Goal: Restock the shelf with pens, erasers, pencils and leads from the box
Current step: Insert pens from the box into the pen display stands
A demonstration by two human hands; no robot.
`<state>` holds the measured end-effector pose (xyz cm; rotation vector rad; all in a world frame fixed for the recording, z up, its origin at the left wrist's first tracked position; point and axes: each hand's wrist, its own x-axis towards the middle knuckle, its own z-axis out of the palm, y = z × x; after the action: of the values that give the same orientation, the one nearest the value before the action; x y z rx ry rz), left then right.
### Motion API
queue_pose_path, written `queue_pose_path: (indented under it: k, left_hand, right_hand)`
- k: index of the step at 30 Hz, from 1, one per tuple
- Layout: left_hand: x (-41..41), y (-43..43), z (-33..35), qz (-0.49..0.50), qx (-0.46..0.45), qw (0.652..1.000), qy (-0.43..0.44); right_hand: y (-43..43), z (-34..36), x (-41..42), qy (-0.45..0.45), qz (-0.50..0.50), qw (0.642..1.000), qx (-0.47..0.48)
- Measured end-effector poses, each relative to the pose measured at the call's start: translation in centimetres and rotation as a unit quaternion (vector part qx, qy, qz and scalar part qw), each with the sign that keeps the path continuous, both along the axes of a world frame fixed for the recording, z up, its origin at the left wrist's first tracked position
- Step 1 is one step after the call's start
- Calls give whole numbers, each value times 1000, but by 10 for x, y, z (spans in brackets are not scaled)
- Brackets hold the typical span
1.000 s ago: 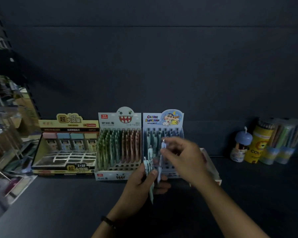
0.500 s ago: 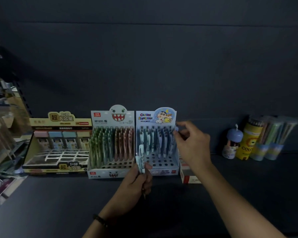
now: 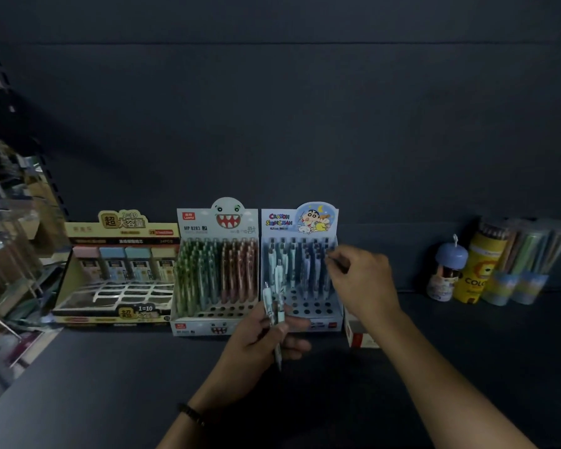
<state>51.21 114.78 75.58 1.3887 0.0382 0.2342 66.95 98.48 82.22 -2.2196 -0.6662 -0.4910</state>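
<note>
My left hand [image 3: 262, 341] grips a small bunch of pale pens [image 3: 275, 311] upright in front of the blue cartoon pen display [image 3: 300, 222]. My right hand [image 3: 360, 280] reaches to the right side of that display, its fingertips pinching the top of a pen [image 3: 328, 254] standing in the rack. Rows of pens fill the back holes; the front holes stand bare. Left of it stands the monster-face pen display [image 3: 217, 222], packed with green and pink pens. Farther left sits the yellow lead-box display [image 3: 120, 228].
A red-and-white box [image 3: 358, 335] lies behind my right wrist. At the right stand a small blue-capped jar [image 3: 446, 270], a yellow lion tube [image 3: 476, 264] and clear tubes of pencils [image 3: 525, 254]. Clear racks [image 3: 10, 238] crowd the left edge. The dark shelf surface [image 3: 110, 384] spreads in front.
My right hand moved from the bunch in my left hand to the right side of the blue display and lowered a pen into the rack. The left hand stayed low with its pens.
</note>
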Motion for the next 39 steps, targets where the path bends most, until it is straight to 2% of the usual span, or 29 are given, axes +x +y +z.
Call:
queue_pose_path:
  k: [4,7,11,21,24,28,33,36,39]
  left_hand:
    - [2,1,-1,14,-34,999,-11]
    - [2,0,-2,38,-52,998,-20]
    - [2,0,-3,51,-39,998,-30]
    - [-3,0,2,127,-16,989,-74]
    - [-3,4,0,182,36,977,-108]
    - [-4,10,2,230,166,951,-119]
    - [-5,9,1,232,146,956,-103]
    - [-3,12,-3,225,174,953,-100]
    - [-3,10,0,217,143,961,-93]
  right_hand:
    - [-1,6,-14,-40,-13,999,-4]
    - [4,10,-37,2,90,992,92]
    - [18,15,-56,62,172,975,125]
    - [37,22,-52,56,170,965,191]
    - [33,24,-42,28,142,962,232]
    - [34,21,-35,-37,88,975,201]
    - [46,18,-23,-132,51,983,113]
    - [54,15,-20,-140,50,986,71]
    - [59,15,-21,-159,38,985,47]
